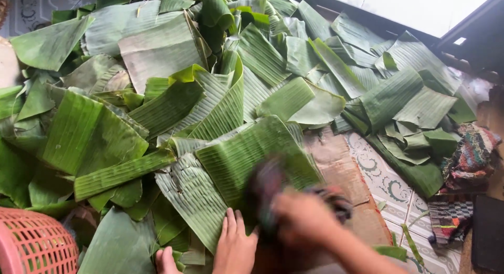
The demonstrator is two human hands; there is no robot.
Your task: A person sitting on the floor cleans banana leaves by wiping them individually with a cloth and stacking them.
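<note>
Head view showed the left hand [234, 246] pressed flat, fingers spread, on the near edge of a banana leaf [252, 158] that lay on a brown cardboard [341, 171] over the patterned tile floor [391, 187]. Just beside it the right hand [304, 219] was blurred but closed around a dark cloth [268, 187] that touched the same leaf. A big heap of leaves [210, 79] covered the floor beyond and to the left. A pink basket [34, 245] stood at the lower left corner, and a many-coloured rag [472, 156] lay well apart at the right.
</note>
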